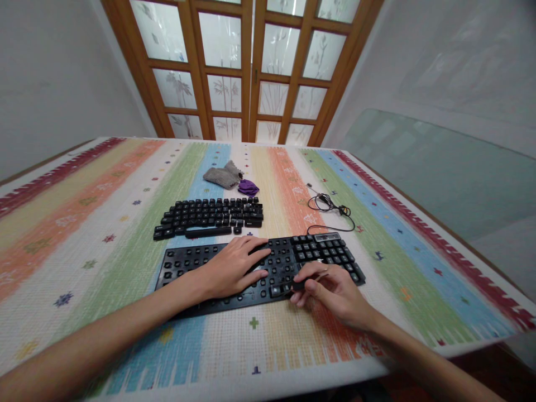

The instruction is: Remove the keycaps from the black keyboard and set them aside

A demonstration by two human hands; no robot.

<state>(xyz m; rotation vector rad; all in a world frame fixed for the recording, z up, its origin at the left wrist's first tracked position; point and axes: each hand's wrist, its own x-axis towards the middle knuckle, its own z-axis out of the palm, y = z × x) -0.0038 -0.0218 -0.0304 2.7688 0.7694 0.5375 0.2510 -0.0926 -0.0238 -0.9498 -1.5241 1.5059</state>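
Note:
A black keyboard point(196, 279) lies in front of me; its left and middle parts show bare key sockets, while keycaps point(324, 251) cover its right end. My left hand point(237, 262) rests flat across the bare part, fingers spread, holding nothing. At the keyboard's lower right, my right hand point(329, 287) pinches a small black piece point(298, 285) between thumb and fingers; a thin pale strip shows by the fingers. Its exact kind is unclear. Just left of those fingertips, a wide keycap point(280, 290) sits at the keyboard's front edge.
Loose black keycaps point(209, 215) lie in rows behind the keyboard, with a long space bar point(208, 232) in front. Farther back are a grey cloth point(221, 177) and a purple bundle point(248, 187). A coiled black cable point(329, 205) lies right, on a striped tablecloth point(125, 251).

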